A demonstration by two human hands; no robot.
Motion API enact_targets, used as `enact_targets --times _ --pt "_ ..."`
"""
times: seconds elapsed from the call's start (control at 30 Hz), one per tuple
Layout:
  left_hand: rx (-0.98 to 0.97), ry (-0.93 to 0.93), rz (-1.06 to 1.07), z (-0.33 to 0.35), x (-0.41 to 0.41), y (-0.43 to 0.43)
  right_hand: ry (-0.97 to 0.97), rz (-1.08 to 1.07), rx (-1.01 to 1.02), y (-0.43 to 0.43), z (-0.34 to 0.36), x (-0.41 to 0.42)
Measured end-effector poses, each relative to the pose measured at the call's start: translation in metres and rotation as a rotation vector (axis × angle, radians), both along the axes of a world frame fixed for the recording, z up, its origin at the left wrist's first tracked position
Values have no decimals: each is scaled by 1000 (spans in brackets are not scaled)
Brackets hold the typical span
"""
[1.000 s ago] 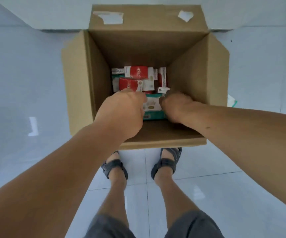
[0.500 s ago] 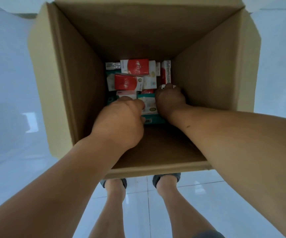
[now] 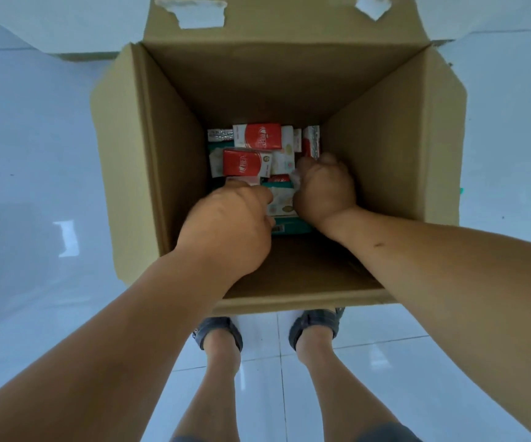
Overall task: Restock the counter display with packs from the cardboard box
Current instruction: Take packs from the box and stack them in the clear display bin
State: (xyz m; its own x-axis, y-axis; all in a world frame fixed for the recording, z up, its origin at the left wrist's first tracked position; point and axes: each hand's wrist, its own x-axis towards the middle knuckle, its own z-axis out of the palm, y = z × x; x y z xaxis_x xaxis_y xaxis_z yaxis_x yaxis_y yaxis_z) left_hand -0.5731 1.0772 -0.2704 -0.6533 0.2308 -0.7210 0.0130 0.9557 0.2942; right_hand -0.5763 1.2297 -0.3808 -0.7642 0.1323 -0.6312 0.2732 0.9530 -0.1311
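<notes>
Packs lie in a loose layer at the bottom of the cardboard box (image 3: 168, 173), which stands open on the white tiled floor (image 3: 28, 154) just beyond two sandalled feet (image 3: 219, 333). Nearest inside the box, the left hand (image 3: 225, 228) reaches down past the near wall, knuckles up and fingers curled under out of sight, so whether it grips anything cannot be told. Just right of it, the right hand (image 3: 324, 186) is clenched into a fist low against the box's right wall, with a scrap of white wrapper showing at its inner edge; what it holds is hidden. Between the two hands sits a pale pack with a teal edge (image 3: 281, 202), touching both. Farther in, a red-and-white pack (image 3: 246, 162) lies flat, and behind it another red pack (image 3: 259, 140) rests near the far wall. At the far right corner a pack (image 3: 311, 145) stands on edge. Torn white tape (image 3: 197, 12) marks the far flap.
</notes>
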Motion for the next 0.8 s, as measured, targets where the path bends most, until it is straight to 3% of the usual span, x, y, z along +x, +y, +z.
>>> enact_targets --times 0.17,0.37,0.53,0.8 --pt "14 60 19 42 -7 5 164 -410 -388 3 76 1" --pt "76 206 66 115 -5 10 264 -649 -676 7 179 12" --pt "235 302 175 196 4 9 361 -993 -1023 3 272 10" --pt "462 497 461 373 -25 -10 463 -1001 -1266 -7 447 6"
